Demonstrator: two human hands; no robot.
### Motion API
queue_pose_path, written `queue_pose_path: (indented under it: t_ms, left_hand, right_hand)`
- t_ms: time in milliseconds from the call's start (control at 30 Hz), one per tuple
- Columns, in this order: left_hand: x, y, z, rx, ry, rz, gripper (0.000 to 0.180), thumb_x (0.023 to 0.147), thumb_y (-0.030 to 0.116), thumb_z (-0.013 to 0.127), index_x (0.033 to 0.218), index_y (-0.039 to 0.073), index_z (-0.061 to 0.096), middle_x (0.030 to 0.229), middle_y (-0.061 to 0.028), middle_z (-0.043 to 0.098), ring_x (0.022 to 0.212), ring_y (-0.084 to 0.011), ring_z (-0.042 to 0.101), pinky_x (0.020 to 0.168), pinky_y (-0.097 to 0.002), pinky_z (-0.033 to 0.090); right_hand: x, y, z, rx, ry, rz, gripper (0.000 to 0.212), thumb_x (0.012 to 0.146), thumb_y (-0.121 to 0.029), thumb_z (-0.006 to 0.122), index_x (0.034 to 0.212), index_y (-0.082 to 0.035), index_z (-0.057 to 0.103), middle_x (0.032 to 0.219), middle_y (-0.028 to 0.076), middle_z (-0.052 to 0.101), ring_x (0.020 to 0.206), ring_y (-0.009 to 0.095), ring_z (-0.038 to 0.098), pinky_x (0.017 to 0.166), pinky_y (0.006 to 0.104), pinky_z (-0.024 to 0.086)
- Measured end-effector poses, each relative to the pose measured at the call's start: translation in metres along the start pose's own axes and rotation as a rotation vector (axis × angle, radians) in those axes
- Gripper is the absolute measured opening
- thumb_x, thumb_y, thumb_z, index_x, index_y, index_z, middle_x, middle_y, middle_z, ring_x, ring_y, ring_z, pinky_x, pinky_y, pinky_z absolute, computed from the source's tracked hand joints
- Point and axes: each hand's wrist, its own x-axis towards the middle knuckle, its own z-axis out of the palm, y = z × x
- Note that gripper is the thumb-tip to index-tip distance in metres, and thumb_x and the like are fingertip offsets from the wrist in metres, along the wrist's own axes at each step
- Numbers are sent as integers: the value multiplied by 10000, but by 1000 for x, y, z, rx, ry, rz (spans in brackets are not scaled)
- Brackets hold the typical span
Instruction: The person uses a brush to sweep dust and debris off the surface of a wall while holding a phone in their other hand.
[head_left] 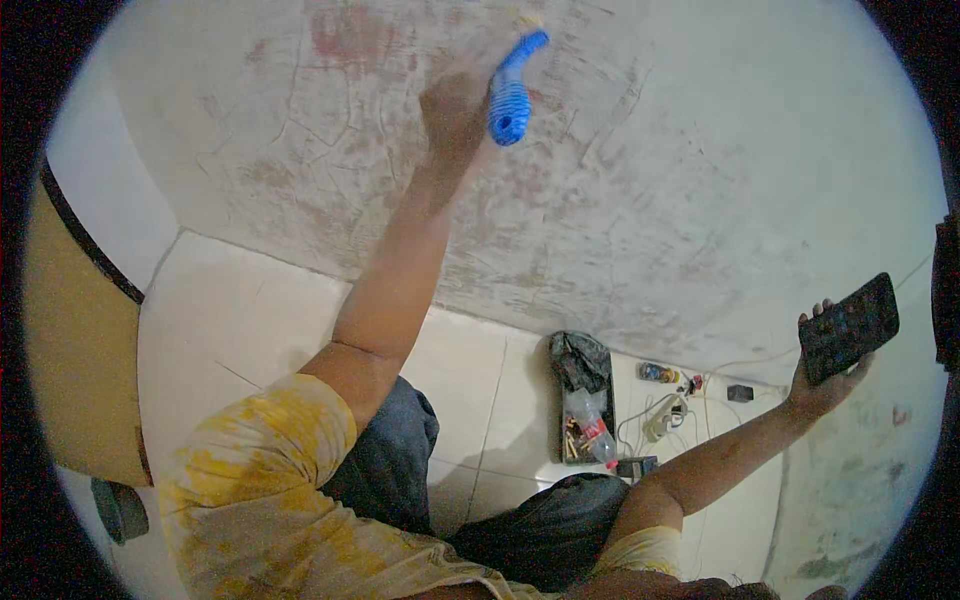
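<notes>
My left hand (455,108), smeared by motion, is raised against the stained wall (590,200) with its fingers closed. It grips a blue-handled brush (510,105). The handle is ribbed, bent near its far end and has a hole in the near end. A yellowish tip shows at the far end; the rest of the brush's working side is hidden. Off to the right, my right hand (825,385) holds up a black smartphone (850,328), its fingers wrapped round the edges. The phone is tilted and well apart from the brush.
On the tiled floor (470,370) by the wall lies a black tray (557,400) with a black plastic bag (580,358) and a clear bottle (592,420). Right of it are a power strip (665,418), cables and a small jar (655,373). A brown panel (85,350) stands left.
</notes>
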Motion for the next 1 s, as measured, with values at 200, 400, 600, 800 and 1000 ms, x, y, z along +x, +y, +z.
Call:
queue_pose_path:
  t_ms: [200,400,600,800,1000]
  left_hand:
    - [-19,-5,20,338,-107,515,329,705,317,681,1004,189,631,882,-53,653,781,-230,632,673,-342,491]
    - [-27,-9,28,277,-988,-54,403,742,250,694,1099,97,586,1037,-120,631,958,-256,601,836,-346,461]
    - [-8,-60,11,-491,-231,242,294,734,371,628,855,103,630,789,-126,631,771,-321,609,664,-411,469]
    - [2,4,-16,108,25,304,386,781,146,606,1163,200,592,1073,-54,637,929,-198,623,815,-334,475]
    - [-16,-5,3,245,-197,406,323,789,204,601,1110,172,606,1068,-100,626,996,-263,593,852,-358,456]
  right_hand:
    - [4,-1,-12,-52,-176,-49,681,855,-494,403,1354,-42,305,1260,256,444,1077,348,513,904,479,423]
    - [4,-5,-10,-6,-245,-7,677,852,-489,387,1351,-38,311,1262,256,443,1058,351,525,892,479,428]
    - [-1,-9,-5,-50,-207,-18,690,848,-512,361,1347,-37,320,1264,256,442,1064,362,518,896,488,419]
    - [-2,-4,-6,-14,-173,1,729,844,-560,319,1352,-37,313,1277,263,427,1095,371,495,913,493,403]
    - [-8,-1,8,-40,-70,14,745,847,-577,279,1363,-39,299,1291,272,409,1115,374,480,926,497,390]
